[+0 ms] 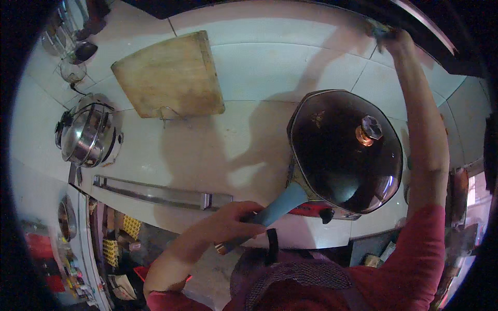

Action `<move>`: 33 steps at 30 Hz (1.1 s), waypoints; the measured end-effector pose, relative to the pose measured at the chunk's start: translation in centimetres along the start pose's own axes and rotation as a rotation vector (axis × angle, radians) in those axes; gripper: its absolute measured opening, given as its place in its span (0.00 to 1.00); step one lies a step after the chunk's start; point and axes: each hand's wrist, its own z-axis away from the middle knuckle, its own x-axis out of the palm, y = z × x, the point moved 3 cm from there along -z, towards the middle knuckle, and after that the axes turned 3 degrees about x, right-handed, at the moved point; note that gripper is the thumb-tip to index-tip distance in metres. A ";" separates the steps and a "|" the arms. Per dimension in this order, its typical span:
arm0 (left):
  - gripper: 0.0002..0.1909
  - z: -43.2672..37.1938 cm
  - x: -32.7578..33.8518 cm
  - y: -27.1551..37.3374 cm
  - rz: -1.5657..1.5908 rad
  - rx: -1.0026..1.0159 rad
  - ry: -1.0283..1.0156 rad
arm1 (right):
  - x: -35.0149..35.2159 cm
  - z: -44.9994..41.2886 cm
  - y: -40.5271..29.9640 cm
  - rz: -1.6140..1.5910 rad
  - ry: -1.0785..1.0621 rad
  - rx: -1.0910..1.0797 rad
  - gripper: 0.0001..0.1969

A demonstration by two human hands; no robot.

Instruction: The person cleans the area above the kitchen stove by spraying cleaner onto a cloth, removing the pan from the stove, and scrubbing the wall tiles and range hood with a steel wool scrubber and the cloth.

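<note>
My left hand (237,221) grips the dark end of a blue-grey pan handle (284,204), near the counter's front edge. The handle runs to a large covered pan on a stove (307,208) with a red front and a black knob (327,215). A dark, shiny lid (334,163) covers the pan, and a faceted clear knob (371,127) with a copper-coloured base tops it. Stretched far up and forward, my right hand (400,42) is beside the tiled wall, under a dark overhead edge. Something small and blurred is at its fingers; whether they hold it is unclear.
A wooden cutting board (171,74) leans on the wall in a wire stand (165,114). Stacked metal cookware (91,134) stands at left, below hanging utensils (74,42). A long metal rail (155,193) lies along the counter's front. The dark overhead edge (435,35) crosses the upper right.
</note>
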 end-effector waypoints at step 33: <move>0.16 1.5 -5.0 -6.0 0.363 0.218 0.016 | 21.6 -8.0 28.5 -0.345 -0.017 0.316 0.16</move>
